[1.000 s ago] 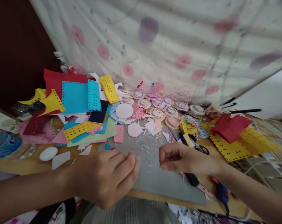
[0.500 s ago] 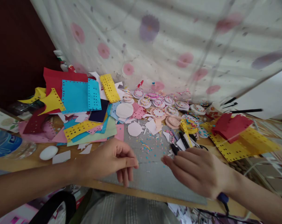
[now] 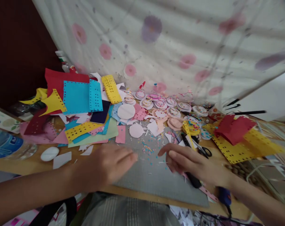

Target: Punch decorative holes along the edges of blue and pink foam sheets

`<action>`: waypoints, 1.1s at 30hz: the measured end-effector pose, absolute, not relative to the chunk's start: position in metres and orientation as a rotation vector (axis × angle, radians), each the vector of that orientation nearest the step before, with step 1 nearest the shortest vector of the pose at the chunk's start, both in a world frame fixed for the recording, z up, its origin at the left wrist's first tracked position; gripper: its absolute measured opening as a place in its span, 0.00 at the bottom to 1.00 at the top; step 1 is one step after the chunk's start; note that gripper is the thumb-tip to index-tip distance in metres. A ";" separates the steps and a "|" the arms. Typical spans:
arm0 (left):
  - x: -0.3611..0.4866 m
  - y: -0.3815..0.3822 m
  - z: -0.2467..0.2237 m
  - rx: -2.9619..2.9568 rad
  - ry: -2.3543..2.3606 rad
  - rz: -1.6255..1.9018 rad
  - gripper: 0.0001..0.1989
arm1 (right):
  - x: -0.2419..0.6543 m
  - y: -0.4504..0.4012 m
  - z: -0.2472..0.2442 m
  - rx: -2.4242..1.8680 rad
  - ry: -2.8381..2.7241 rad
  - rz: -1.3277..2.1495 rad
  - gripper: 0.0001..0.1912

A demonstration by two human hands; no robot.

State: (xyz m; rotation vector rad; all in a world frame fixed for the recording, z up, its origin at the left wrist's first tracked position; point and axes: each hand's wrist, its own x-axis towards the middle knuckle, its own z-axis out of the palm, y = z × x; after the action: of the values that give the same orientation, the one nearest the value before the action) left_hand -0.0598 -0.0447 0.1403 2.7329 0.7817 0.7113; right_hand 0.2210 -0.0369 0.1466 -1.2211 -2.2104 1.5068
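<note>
My left hand (image 3: 106, 166) is above the front of a grey mat (image 3: 147, 182), blurred, its fingers stretched toward the right. Nothing shows in it. Loosely bent and apart, the fingers of my right hand (image 3: 191, 160) hover over the mat's right side, and I see nothing held. Beneath that hand lies a black-handled tool (image 3: 193, 181) whose kind I cannot make out, beside a pink strip (image 3: 208, 193). Small coloured bits (image 3: 148, 149) are scattered between the hands. Beyond them lie a white paper disc (image 3: 136, 130) and another paler disc (image 3: 126, 111). Black-handled scissors (image 3: 205, 151) rest behind my right hand.
Decorated round paper pieces (image 3: 160, 103) crowd the back. Blue sheet (image 3: 76, 97) and other coloured papers pile up left, near a water bottle (image 3: 12, 144) and a white oval object (image 3: 49, 153). Red paper (image 3: 235, 128) covers a dotted yellow sheet (image 3: 227, 144) at right. A floral curtain (image 3: 168, 40) hangs behind.
My left hand has turned palm-down, its fingers straightening. My right hand has shifted slightly and its fingers have loosened, uncovering the scissors' handles and the black-handled tool beneath it.
</note>
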 end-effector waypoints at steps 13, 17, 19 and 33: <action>-0.062 -0.044 0.142 3.527 0.463 0.719 0.14 | 0.209 -0.026 0.135 -1.190 -1.670 2.155 0.19; -0.059 -0.045 0.142 3.429 0.559 0.729 0.10 | 0.207 -0.026 0.133 -1.266 -1.734 2.020 0.20; -0.058 -0.044 0.140 3.292 0.604 0.719 0.10 | 0.207 -0.029 0.133 -1.296 -1.814 1.892 0.19; -0.043 -0.049 0.116 0.632 0.607 -0.019 0.12 | 0.225 -0.059 0.161 -0.205 -2.490 -0.790 0.13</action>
State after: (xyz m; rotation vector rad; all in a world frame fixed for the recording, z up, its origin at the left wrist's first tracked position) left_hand -0.0426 -0.0485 0.1162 0.6318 0.6069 -0.0194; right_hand 0.2247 -0.0585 0.1614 -0.2052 -2.4902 -0.7895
